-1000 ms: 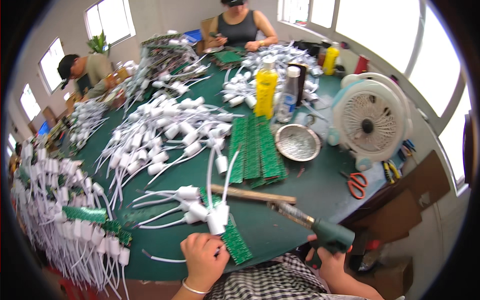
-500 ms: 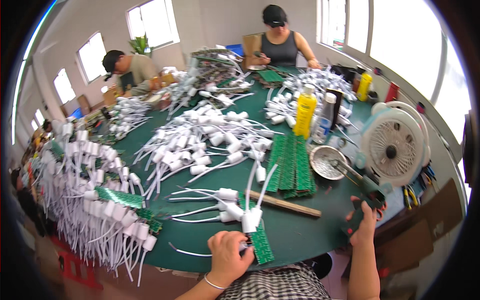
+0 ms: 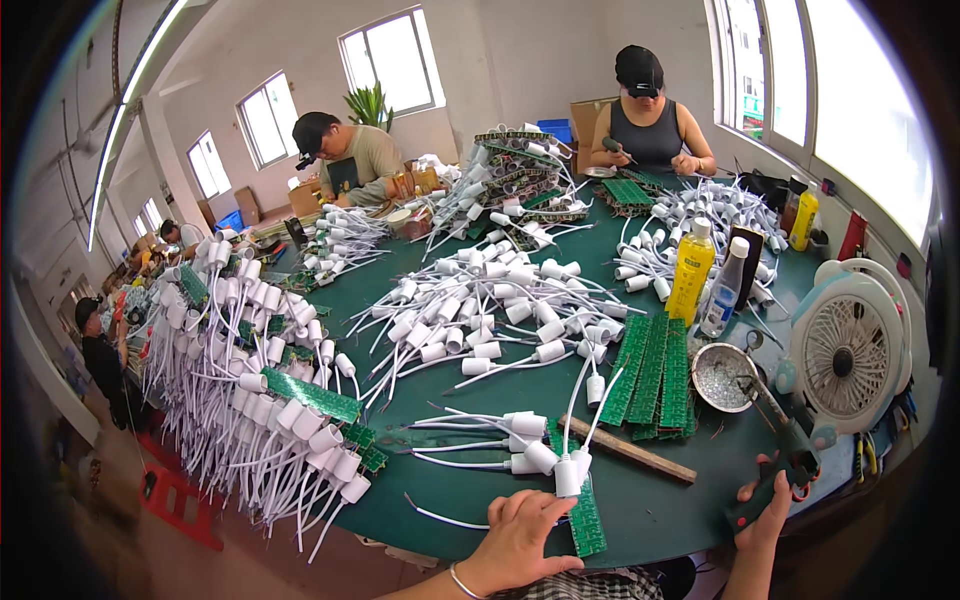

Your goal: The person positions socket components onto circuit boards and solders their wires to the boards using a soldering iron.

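Note:
My left hand (image 3: 522,538) is curled at the near table edge over the lower end of a narrow green circuit board (image 3: 588,520). A white wire lead (image 3: 445,515) runs in under its fingers, and the socket it belongs to is mostly hidden there. Against the fingertips, a white cylindrical socket (image 3: 567,478) sits on the board with its lead pointing up. More white sockets (image 3: 525,425) lie along the board, leads to the left. In my right hand (image 3: 768,515) is a dark green soldering gun (image 3: 795,460), its tip over a metal bowl (image 3: 722,378).
A wooden stick (image 3: 630,448) lies beyond the board, near stacked green circuit boards (image 3: 655,375). Heaps of white sockets (image 3: 480,300) cover the middle and left. Bottles (image 3: 692,270) and a fan (image 3: 845,350) stand right. Two people (image 3: 655,130) work across the table.
The view has shifted, so the scene sits further right and lower. My right hand still holds the soldering gun by the bowl; my left hand stays at the board, its fingers now nearer the upright socket.

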Available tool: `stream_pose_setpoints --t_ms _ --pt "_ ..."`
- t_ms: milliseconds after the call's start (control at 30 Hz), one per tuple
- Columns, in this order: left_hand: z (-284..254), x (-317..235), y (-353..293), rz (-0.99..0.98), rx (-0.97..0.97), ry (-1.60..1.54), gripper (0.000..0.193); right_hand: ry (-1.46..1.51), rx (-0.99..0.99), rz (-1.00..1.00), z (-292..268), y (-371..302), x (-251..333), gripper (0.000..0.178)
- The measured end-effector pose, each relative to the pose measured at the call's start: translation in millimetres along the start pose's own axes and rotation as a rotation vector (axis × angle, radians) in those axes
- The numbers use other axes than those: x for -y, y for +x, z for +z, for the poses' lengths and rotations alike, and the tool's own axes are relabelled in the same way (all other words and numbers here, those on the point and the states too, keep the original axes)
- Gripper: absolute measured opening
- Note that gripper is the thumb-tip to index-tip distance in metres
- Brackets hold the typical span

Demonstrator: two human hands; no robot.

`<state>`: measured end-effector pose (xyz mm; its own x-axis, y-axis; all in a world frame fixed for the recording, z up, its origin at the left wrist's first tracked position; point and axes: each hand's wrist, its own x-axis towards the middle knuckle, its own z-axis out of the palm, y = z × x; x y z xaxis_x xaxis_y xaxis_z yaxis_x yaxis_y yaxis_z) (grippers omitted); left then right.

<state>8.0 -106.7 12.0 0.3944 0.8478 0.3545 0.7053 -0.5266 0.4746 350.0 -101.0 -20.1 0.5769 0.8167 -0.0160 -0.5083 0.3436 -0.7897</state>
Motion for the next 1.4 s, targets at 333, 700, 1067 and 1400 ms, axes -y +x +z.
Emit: stream_pose_setpoints --t_ms 333,700,1067,1400 --pt "-74 194 147 -0.101 -0.576 0.513 0.022 0.004 0.026 -0.004 -2 7 -4 0.045" --pt "-74 231 169 -0.091 0.085 0.676 0.027 -0.038 0.028 -0.010 -8 2 4 0.039" --pt "-98 82 127 0.251 -0.731 -0.064 0.024 -0.059 0.029 -0.019 -9 5 1 0.040" --pt "-17 9 -43 0.041 0.061 0.055 0.028 0.020 0.054 0.007 9 6 -1 0.037"
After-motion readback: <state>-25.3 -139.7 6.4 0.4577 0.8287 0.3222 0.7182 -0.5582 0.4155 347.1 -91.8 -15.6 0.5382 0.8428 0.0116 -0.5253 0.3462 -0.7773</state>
